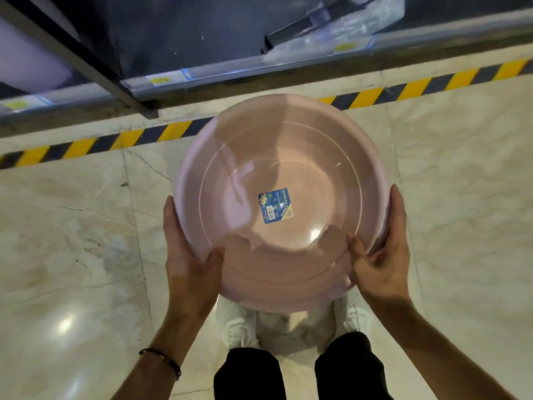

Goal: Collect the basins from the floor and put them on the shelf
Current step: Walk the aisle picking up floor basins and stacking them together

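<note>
Basin point(284, 197) collection looks to be past the pickup and short of the placing. A pink plastic basin, open side up with a blue label point(277, 205) stuck to its bottom, is held clear of the marble floor point(72, 241) in front of the person, above their white shoes point(238, 327). The left hand point(187, 255) clamps the rim on its side, thumb hooked over the inner wall and fingers point(170, 215) wrapped under the outside; the right hand point(386, 249) mirrors it on the other side. The layered look of the near rim suggests more than one basin nested together, though I cannot be sure from this angle.

Ahead, beyond a yellow-and-black hazard stripe point(173, 131) on the floor, stands the shelf point(230, 70), its low metal edge carrying price tags and some plastic-wrapped goods point(346, 27) on the right. The dark bay directly ahead seems to have room.

So the lift is done; carrying forward and setting the basin onto the shelf is left. No other basins show on the floor here, so whether more remain cannot be told.
</note>
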Demonstrator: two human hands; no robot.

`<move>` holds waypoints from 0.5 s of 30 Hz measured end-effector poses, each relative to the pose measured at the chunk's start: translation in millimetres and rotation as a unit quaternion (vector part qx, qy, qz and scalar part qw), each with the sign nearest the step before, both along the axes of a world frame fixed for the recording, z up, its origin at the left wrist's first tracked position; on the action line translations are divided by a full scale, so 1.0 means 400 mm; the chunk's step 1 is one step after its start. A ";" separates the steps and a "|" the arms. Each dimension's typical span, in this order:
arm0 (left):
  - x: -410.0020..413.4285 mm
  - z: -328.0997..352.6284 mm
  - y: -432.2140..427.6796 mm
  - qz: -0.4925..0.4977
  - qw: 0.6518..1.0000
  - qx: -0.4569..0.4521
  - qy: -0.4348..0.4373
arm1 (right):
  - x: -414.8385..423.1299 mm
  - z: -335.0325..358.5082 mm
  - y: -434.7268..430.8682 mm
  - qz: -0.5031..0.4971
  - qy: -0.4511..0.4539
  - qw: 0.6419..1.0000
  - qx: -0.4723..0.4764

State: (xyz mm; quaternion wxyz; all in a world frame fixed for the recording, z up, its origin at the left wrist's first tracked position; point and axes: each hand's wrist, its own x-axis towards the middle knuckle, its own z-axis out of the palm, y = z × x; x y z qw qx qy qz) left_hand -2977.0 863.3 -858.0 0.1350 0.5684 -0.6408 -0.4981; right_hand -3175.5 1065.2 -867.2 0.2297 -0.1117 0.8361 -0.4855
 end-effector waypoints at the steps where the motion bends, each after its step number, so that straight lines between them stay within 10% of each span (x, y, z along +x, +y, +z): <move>1: -0.015 0.044 -0.003 -0.007 1.000 -0.007 0.003 | -0.007 0.042 0.002 -0.008 0.007 1.000 -0.003; 15: -0.166 0.797 0.042 -0.024 0.997 -0.017 0.075 | -0.126 0.765 0.067 -0.068 0.026 0.995 -0.070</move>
